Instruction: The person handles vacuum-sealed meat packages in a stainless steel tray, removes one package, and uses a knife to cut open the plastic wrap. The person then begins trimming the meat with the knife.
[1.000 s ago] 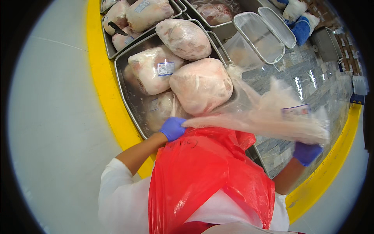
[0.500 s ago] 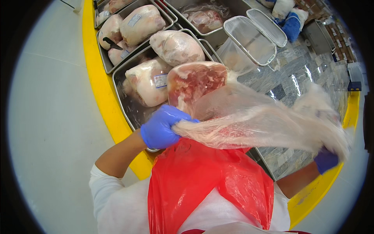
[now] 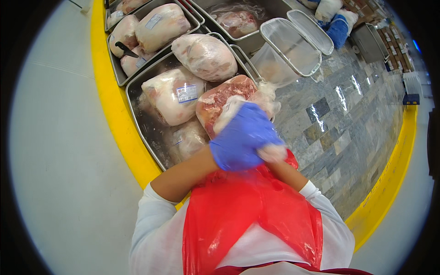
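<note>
Meat [image 3: 222, 95] lies red side up, left hand [image 3: 240, 140] masking its long axis

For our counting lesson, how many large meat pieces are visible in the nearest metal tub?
4: an exposed piece at right; a far wrapped piece; a left wrapped piece; a near wrapped piece. Others may be hidden behind or beneath.

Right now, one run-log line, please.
Gloved hands: together, blurred, at bunched plastic | Nearest: red meat | Around: wrapped meat, metal tub

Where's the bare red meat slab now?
Near the head view's centre, the bare red meat slab lies right of a pale plastic-wrapped piece, partly behind the blue-gloved left hand.
</note>
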`<act>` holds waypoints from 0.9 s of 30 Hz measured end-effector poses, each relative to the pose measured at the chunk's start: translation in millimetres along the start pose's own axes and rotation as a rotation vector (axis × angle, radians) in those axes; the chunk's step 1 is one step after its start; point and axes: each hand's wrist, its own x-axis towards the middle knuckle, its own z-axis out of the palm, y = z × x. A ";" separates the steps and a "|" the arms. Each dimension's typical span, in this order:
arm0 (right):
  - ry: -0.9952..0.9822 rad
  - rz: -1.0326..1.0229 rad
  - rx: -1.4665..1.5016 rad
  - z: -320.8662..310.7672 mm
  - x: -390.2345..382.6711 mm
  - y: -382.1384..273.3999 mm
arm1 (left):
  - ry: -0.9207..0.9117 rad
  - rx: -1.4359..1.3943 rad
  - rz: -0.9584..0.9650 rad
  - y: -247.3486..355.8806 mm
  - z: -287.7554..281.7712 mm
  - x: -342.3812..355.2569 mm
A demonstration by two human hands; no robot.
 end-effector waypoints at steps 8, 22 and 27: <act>0.583 0.344 1.095 -42.6 1.3 19.5 | 0.065 0.076 -0.615 -130.3 69.7 -141.1; 0.559 0.170 -0.147 -91.0 -83.7 -39.8 | -0.435 0.003 -0.820 -121.1 134.5 -140.4; 0.723 -0.065 -0.860 -152.7 -62.7 -147.8 | -0.161 -0.153 -0.605 -81.1 73.1 -58.4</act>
